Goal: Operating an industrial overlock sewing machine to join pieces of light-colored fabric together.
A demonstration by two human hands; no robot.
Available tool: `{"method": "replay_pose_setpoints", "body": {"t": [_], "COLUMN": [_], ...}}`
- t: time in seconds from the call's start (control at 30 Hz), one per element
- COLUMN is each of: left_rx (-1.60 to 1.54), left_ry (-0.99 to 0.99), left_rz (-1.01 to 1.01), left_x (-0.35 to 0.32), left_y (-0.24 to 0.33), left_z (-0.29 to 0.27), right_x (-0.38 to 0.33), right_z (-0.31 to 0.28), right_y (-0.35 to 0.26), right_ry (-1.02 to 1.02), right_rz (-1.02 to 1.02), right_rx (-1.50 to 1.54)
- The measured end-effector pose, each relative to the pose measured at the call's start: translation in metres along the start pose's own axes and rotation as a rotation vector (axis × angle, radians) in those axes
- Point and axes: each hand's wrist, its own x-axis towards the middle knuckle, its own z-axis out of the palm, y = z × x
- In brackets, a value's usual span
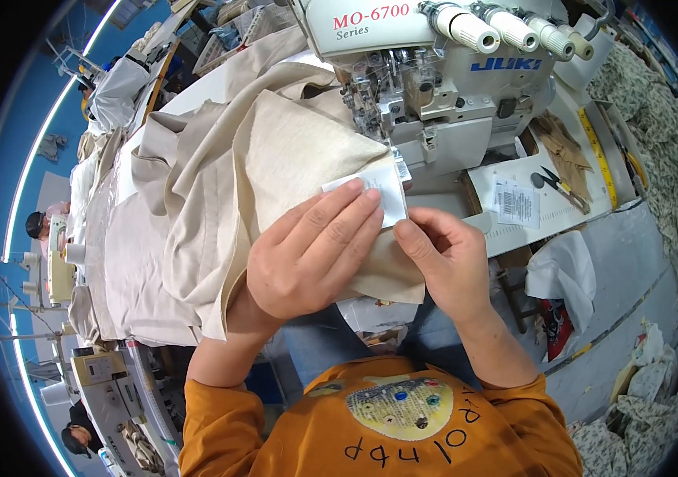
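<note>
A cream-beige piece of fabric [295, 151] lies in front of the overlock sewing machine [450, 103], its edge running up to the presser foot. On that edge sits a small white label [391, 195]. My left hand [303, 258] rests flat over the fabric, fingers stretched out and fingertips on the label. Beside the label's lower corner, my right hand [450, 258] pinches the fabric edge between thumb and fingers. The right fingertips are partly hidden behind the thumb and cloth.
More beige cloth [196, 167] heaps over the table to the left. To the right lie a stack of printed labels [516, 204], thread snips [565, 191], a brown cloth scrap [561, 151] and a yellow measuring tape [597, 155]. Patterned fabric [661, 143] piles at far right. Other people sit at machines far left.
</note>
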Motion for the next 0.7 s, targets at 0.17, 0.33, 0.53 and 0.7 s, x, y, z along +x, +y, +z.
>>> {"method": "replay_pose_setpoints", "body": {"t": [0.17, 0.33, 0.53, 0.7], "left_rx": [0.006, -0.015, -0.177, 0.104], "left_ry": [-0.014, -0.045, -0.095, 0.052], "left_rz": [0.005, -0.003, -0.083, -0.347], "left_x": [0.0, 0.002, 0.002, -0.011], "left_y": [0.001, 0.001, -0.001, 0.001], "left_z": [-0.001, -0.005, -0.012, -0.027], "right_x": [0.005, 0.006, 0.009, 0.01], "right_z": [0.006, 0.008, 0.01, 0.011], "right_y": [0.001, 0.001, 0.002, 0.002], "right_ry": [0.047, 0.078, 0.095, 0.118], "right_rz": [-0.03, -0.045, -0.014, 0.008], "right_rx": [-0.035, -0.036, 0.021, 0.083]}}
